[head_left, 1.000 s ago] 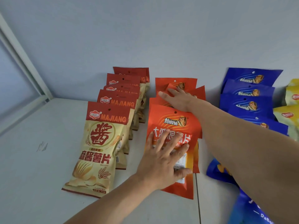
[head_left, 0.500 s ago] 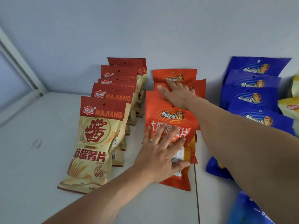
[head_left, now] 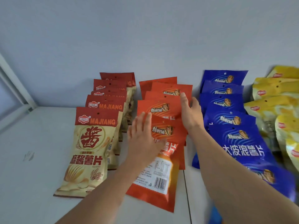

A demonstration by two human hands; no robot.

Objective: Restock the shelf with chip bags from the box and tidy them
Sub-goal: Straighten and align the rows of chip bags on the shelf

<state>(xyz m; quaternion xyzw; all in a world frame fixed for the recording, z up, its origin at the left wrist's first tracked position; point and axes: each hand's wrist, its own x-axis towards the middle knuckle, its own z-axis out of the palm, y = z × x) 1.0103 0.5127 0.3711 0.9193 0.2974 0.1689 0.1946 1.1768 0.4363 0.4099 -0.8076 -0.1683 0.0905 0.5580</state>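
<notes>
Head view: four rows of chip bags lie overlapping on the white shelf (head_left: 40,143), running back to the grey wall (head_left: 145,38). At the left is the beige-and-red MAJIANG row (head_left: 90,151), next the orange row (head_left: 161,110), then the blue row (head_left: 239,139), and the yellow row (head_left: 278,101) at the far right.

Both hands flank the orange row. The left hand (head_left: 142,143) is spread flat, fingers together and pointing away, pressed along the left edge of the front orange bag (head_left: 155,180). The right hand (head_left: 191,112) stands on edge at the row's right side, fingers straight, between the orange and blue bags; it seems to touch the orange edges, though motion blur makes that uncertain. Neither hand grips anything. The front orange bag lies slightly skewed, its barcode panel facing up.
</notes>
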